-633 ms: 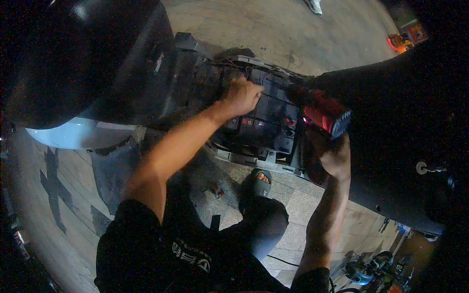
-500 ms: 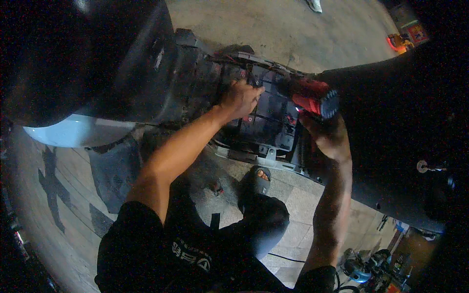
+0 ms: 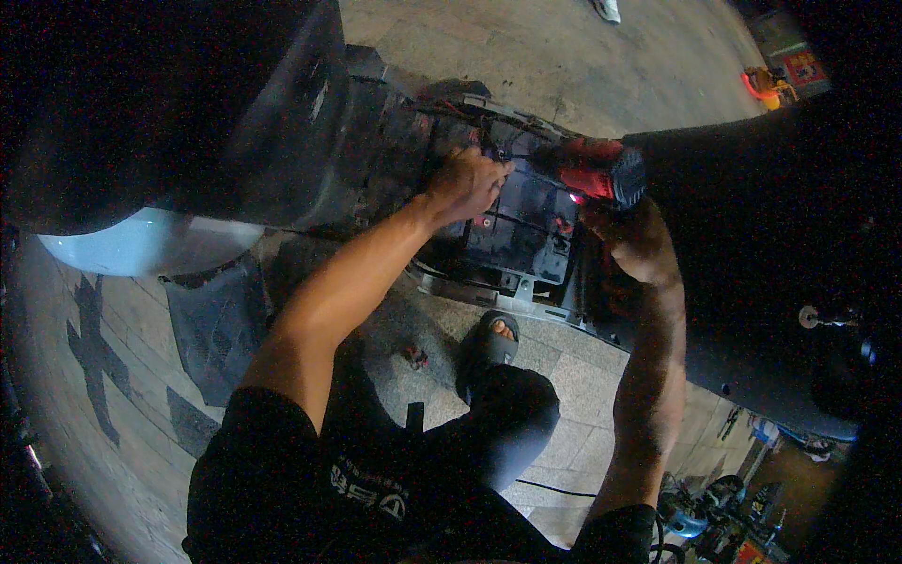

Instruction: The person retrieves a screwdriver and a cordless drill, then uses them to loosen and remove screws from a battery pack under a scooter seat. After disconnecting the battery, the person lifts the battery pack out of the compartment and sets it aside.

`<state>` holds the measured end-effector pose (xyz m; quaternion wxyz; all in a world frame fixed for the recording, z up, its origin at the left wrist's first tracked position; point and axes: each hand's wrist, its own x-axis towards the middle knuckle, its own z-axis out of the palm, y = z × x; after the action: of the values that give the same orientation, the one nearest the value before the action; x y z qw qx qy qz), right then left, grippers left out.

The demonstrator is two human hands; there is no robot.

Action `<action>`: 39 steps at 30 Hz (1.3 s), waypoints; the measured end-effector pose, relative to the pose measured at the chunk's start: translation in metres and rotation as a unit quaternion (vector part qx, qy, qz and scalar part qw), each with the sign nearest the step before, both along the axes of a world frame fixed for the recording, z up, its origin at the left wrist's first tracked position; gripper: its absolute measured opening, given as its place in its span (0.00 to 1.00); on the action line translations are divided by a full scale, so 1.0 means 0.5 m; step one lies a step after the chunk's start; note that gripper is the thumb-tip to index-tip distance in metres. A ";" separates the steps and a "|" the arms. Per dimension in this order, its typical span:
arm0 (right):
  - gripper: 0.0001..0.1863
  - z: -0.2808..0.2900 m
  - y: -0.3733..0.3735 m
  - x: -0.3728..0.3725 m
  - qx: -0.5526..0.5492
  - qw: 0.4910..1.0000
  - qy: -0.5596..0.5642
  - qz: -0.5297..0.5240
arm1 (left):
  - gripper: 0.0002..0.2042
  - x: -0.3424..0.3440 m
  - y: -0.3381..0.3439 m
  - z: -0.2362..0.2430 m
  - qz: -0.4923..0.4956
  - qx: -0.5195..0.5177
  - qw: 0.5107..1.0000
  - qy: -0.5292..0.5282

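A red and black cordless drill (image 3: 594,165) lies in my right hand (image 3: 631,242), its small light glowing beside the fingers. Its front end points left over an open bay of dark batteries (image 3: 519,246) in the floor of a scooter. My left hand (image 3: 463,185) is bent over the far part of these batteries, thumb and fingers drawn together close to the drill's front end. What the left fingers pinch is too dark to make out. Red-marked terminals (image 3: 486,223) and thin wires show around the hand.
A grey metal frame rail (image 3: 526,305) borders the bay on the near side. The scooter's dark body (image 3: 235,113) with a pale-blue panel (image 3: 141,246) rises at left; a dark seat-like mass (image 3: 752,244) fills the right. A black mat-like piece (image 3: 218,324) hangs below the panel.
The whole view has shifted slightly. Both hands stay over the battery bay, and the drill is still held, now turned a little more level.
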<state>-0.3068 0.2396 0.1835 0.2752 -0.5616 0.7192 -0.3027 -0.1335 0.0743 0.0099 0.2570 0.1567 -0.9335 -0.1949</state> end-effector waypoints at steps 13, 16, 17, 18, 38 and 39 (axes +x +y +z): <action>0.28 0.114 -0.147 -0.052 0.180 0.935 0.260 0.164 | 0.12 -0.018 -0.014 -0.032 -0.015 0.027 0.983 0.180; 0.25 0.142 -0.216 -0.012 0.229 0.911 0.288 0.186 | 0.11 0.002 -0.050 -0.014 0.089 0.023 0.992 0.092; 0.24 0.117 -0.204 -0.075 0.154 0.940 0.235 0.194 | 0.10 -0.027 -0.056 0.004 0.115 0.016 0.992 0.055; 0.25 0.119 -0.209 -0.062 0.171 0.938 0.236 0.190 | 0.10 -0.020 -0.071 0.009 0.102 0.009 0.995 0.016; 0.25 0.126 -0.190 -0.046 0.203 0.938 0.231 0.158 | 0.16 -0.038 -0.121 0.050 0.023 0.102 0.983 -0.153; 0.25 0.132 -0.191 -0.045 0.209 0.934 0.238 0.164 | 0.17 -0.039 -0.118 0.062 0.026 0.101 0.978 -0.179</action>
<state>-0.3291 0.1441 0.2496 0.2530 -0.6572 0.7085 0.0463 -0.1529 0.0152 0.0412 0.0736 0.2385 -0.9356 -0.2498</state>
